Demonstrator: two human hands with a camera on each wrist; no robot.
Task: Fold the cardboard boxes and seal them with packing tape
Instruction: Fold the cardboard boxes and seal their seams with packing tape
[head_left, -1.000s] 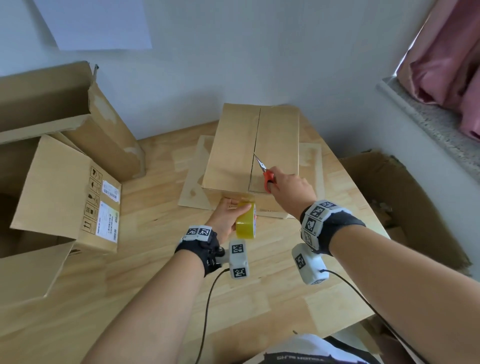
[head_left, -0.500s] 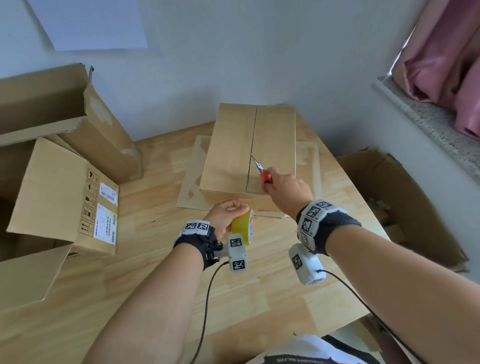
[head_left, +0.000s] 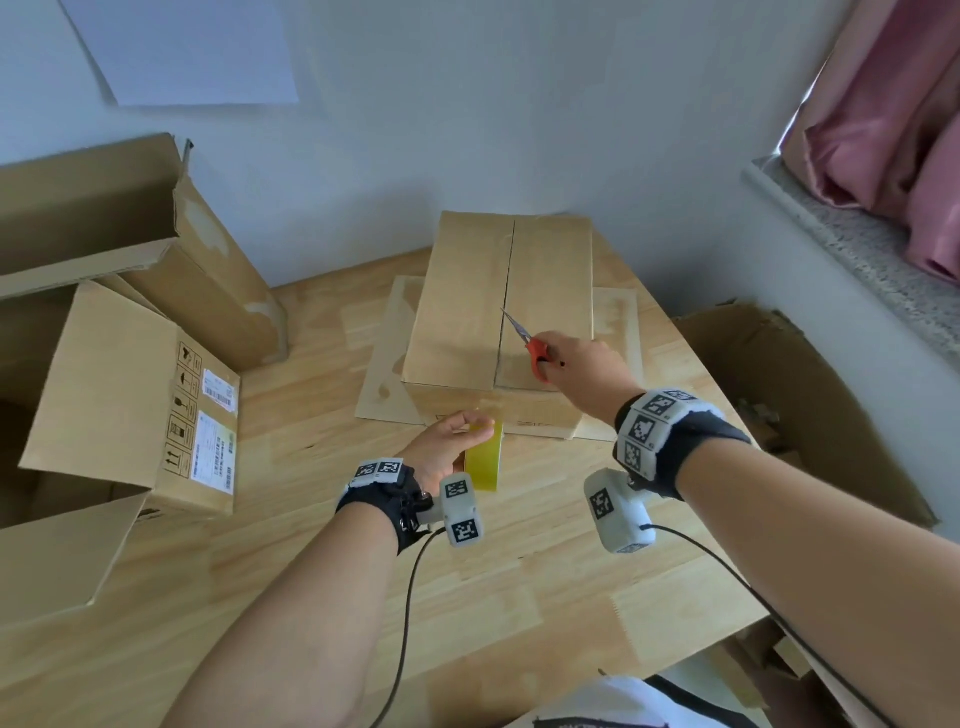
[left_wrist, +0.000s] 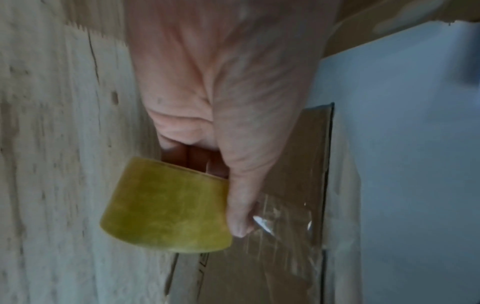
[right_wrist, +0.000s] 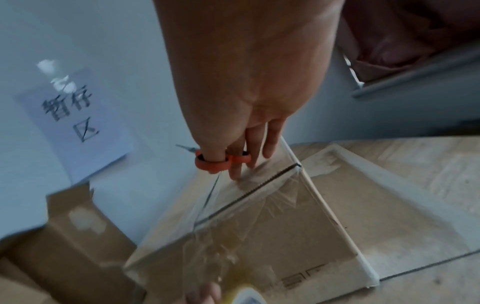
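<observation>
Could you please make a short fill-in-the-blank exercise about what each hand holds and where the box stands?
1. The left hand holds a roll of ____-coloured tape.
2. The right hand holds scissors with ____ handles.
3. The scissors are above the closed box, near its centre ____.
4. The box stands on a ____ table.

Missing words: yellow; red; seam; wooden
</observation>
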